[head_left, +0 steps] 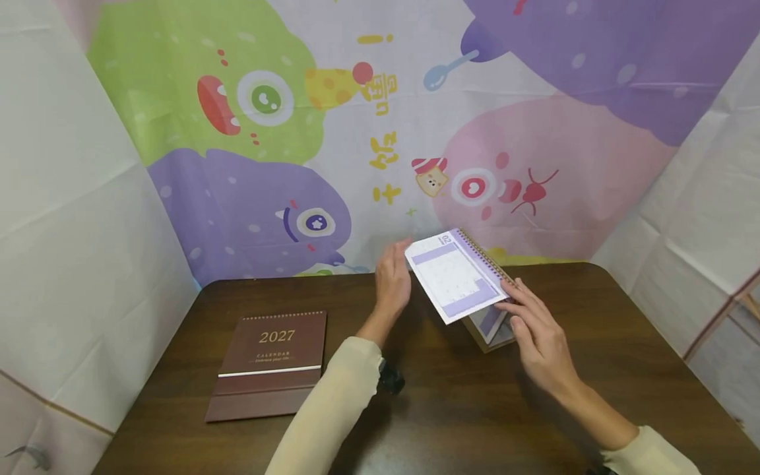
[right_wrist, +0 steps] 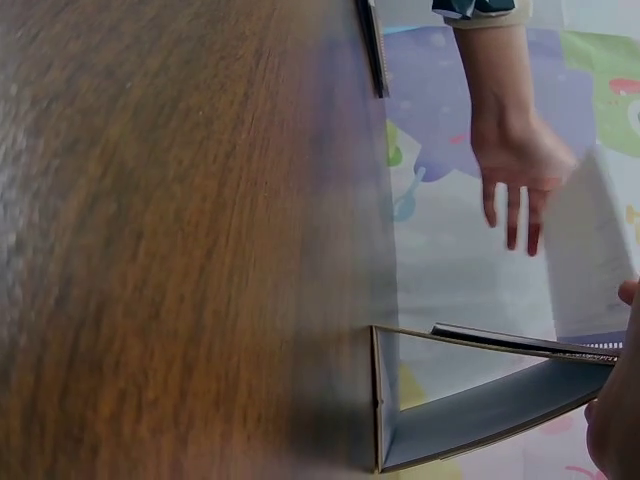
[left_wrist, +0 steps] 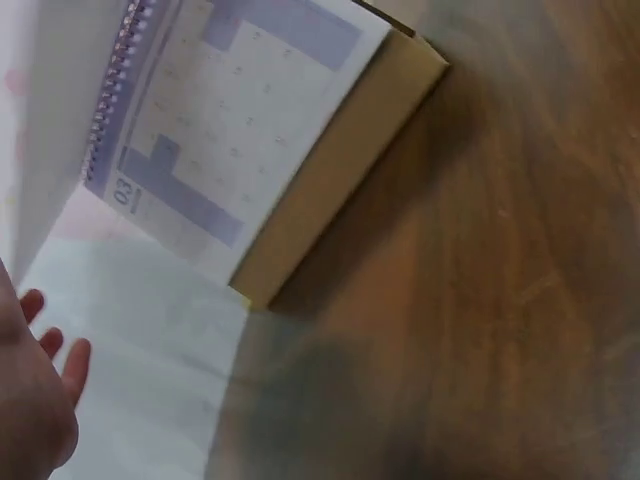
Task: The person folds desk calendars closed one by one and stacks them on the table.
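Observation:
A spiral-bound desk calendar [head_left: 487, 333] stands tented on the table, its brown card base [left_wrist: 330, 170] visible from the side. One leaf, the page marked 02 [head_left: 451, 274], is raised off the front. Beneath it the page marked 03 [left_wrist: 225, 120] shows in the left wrist view. My left hand [head_left: 393, 277] is at the raised leaf's far-left edge with fingers extended; the leaf overlaps part of that hand in the right wrist view. With fingers and thumb on either side of the spiral-bound top, my right hand [head_left: 543, 343] holds the calendar at its near-right end.
A maroon 2027 calendar [head_left: 270, 366] lies flat on the left of the dark wooden table [head_left: 463, 429]. A cloth with cartoon monsters [head_left: 380, 132] hangs right behind the table's far edge. White cloth walls [head_left: 77, 198] flank both sides.

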`<state>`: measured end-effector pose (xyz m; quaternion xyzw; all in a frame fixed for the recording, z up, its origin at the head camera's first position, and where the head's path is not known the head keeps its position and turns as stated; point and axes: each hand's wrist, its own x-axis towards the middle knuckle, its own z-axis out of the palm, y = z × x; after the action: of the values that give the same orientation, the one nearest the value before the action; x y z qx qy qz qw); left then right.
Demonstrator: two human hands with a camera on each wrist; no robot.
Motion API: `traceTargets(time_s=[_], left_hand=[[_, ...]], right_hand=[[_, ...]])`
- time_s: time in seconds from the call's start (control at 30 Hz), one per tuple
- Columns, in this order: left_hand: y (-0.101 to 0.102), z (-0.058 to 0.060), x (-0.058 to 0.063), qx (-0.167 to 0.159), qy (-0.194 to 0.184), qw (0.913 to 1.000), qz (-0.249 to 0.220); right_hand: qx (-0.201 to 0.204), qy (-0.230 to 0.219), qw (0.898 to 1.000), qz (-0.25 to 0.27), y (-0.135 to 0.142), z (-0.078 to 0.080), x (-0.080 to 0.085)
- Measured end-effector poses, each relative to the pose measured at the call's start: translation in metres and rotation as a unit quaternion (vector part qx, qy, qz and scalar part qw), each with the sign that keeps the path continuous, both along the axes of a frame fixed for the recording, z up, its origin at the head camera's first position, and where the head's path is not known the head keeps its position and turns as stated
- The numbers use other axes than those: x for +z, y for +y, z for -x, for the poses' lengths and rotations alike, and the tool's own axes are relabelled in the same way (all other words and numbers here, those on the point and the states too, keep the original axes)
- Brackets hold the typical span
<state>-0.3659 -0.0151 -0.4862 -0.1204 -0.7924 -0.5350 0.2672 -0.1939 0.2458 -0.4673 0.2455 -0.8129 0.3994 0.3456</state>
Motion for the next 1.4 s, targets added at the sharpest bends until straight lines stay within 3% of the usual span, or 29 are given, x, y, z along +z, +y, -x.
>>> traceTargets(time_s=[0.17,0.3,0.47,0.57,0.67,0.7,0.73,0.9,0.93,0.97,1.1,1.2,1.4], left_hand=[[-0.003,0.07,-0.089,0.013,-0.085,0.9957,0.036],[-0.001,0.065,-0.095,-0.027,-0.135,0.9877,0.074],[0.007,0.046,-0.081,-0.09,-0.184,0.9709,0.125],[0.009,0.032,-0.07,-0.112,-0.214,0.9614,0.133],[0.01,0.023,-0.063,-0.12,-0.221,0.9588,0.134],[0.011,0.011,-0.052,-0.118,-0.216,0.9589,0.141],[0.012,0.011,-0.052,-0.119,-0.214,0.9596,0.139],[0.017,0.012,-0.051,-0.136,-0.169,0.9644,0.152],[0.017,0.02,-0.06,-0.146,-0.155,0.9655,0.149],[0.018,0.017,-0.056,-0.153,-0.139,0.9656,0.158],[0.019,-0.014,-0.016,-0.201,-0.106,0.9596,0.167],[0.023,-0.038,0.016,-0.218,-0.098,0.9536,0.183],[0.028,-0.049,0.037,-0.21,-0.067,0.9434,0.248]], right_hand=[[0.005,0.01,1.0,0.003,0.001,-0.001,0.0],[-0.001,0.006,1.0,0.0,0.002,-0.002,-0.002],[-0.004,0.007,1.0,0.001,0.002,-0.003,-0.003],[-0.007,0.011,1.0,0.002,0.001,-0.003,-0.003],[-0.006,0.013,1.0,0.006,0.001,-0.004,-0.002],[-0.006,0.013,1.0,0.006,0.001,-0.004,-0.002],[-0.005,0.012,1.0,0.007,0.001,-0.004,-0.002],[0.001,-0.003,1.0,0.021,0.003,-0.008,-0.003],[0.001,-0.004,1.0,0.024,0.004,-0.009,-0.003],[0.0,-0.003,1.0,0.027,0.005,-0.01,-0.003],[-0.01,0.006,0.999,0.043,0.008,-0.012,-0.002],[-0.012,-0.006,0.998,0.067,0.01,-0.013,-0.001],[-0.017,-0.035,0.995,0.088,0.015,-0.014,-0.002]])
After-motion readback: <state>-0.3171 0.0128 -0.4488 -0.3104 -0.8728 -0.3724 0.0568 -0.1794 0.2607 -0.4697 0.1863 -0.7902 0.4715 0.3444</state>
